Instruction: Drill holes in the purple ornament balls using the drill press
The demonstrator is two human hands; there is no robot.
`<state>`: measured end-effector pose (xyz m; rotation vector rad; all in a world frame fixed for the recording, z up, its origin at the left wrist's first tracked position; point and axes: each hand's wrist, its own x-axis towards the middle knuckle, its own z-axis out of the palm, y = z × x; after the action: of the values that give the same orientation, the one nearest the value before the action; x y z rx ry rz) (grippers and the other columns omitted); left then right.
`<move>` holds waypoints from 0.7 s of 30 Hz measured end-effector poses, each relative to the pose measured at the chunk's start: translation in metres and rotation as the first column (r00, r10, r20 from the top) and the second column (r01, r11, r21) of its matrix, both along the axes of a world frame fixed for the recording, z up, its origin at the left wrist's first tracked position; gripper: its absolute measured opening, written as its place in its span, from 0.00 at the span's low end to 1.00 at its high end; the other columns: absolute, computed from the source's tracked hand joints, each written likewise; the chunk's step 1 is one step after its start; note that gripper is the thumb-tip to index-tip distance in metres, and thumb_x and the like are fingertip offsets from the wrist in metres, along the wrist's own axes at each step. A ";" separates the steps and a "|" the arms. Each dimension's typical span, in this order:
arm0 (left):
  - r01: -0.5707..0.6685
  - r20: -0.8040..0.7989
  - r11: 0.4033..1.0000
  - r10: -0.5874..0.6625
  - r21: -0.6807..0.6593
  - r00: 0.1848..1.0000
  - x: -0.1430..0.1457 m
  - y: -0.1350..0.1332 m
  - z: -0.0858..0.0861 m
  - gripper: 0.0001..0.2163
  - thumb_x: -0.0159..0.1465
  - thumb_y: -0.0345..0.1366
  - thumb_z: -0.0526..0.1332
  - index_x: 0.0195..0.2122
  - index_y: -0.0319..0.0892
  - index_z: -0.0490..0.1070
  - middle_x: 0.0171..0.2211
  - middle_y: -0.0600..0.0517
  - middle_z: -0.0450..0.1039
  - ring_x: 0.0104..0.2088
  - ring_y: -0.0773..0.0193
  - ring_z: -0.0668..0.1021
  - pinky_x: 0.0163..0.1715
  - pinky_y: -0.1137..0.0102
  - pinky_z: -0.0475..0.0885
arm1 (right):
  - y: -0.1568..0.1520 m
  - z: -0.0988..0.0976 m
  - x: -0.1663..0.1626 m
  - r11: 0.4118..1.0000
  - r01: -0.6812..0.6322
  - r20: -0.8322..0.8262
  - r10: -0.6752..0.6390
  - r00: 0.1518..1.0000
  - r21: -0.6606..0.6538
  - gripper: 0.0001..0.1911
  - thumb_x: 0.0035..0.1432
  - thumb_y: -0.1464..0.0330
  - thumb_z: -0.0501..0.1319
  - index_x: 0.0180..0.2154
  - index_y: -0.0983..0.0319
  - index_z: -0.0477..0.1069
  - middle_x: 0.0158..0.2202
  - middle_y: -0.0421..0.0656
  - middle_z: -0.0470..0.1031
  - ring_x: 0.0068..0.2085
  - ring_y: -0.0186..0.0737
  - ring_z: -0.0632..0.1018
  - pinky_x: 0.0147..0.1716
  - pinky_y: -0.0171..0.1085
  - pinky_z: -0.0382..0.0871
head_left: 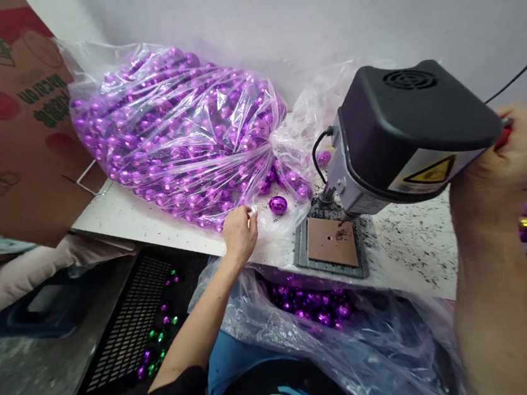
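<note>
My left hand (240, 232) reaches across the white table (127, 216) with its fingers curled at the mouth of a big clear bag of shiny purple balls (175, 131); what the fingers pinch is hidden. One loose purple ball (278, 205) lies just right of that hand. My right hand (519, 149) is closed round a red-tipped lever (504, 135) at the side of a small bench drill press (403, 134). Under the drill's head sits its brown base plate (331, 242), bare except for dark shavings.
A second clear bag with purple balls (314, 306) hangs open below the table edge. A black plastic crate (132, 339) with a few green and purple balls lies on the floor at left. A brown cardboard box (3, 126) leans at upper left. Dark shavings litter the table.
</note>
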<state>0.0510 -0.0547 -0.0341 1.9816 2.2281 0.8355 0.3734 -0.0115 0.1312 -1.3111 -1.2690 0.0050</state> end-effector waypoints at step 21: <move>0.649 0.967 0.761 0.170 -0.006 -0.191 0.028 0.039 0.029 0.13 0.67 0.42 0.62 0.44 0.37 0.73 0.37 0.45 0.79 0.30 0.63 0.81 0.28 0.72 0.73 | 0.004 0.000 -0.004 0.999 -0.025 0.043 0.023 0.999 0.040 0.17 0.61 0.55 0.53 0.26 0.59 0.59 0.20 0.34 0.54 0.24 0.29 0.57 0.27 0.36 0.50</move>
<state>0.0785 -0.0153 -0.0055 0.6709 0.7272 0.9231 0.3699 -0.0080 0.1312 -1.2670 -1.3147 -0.0314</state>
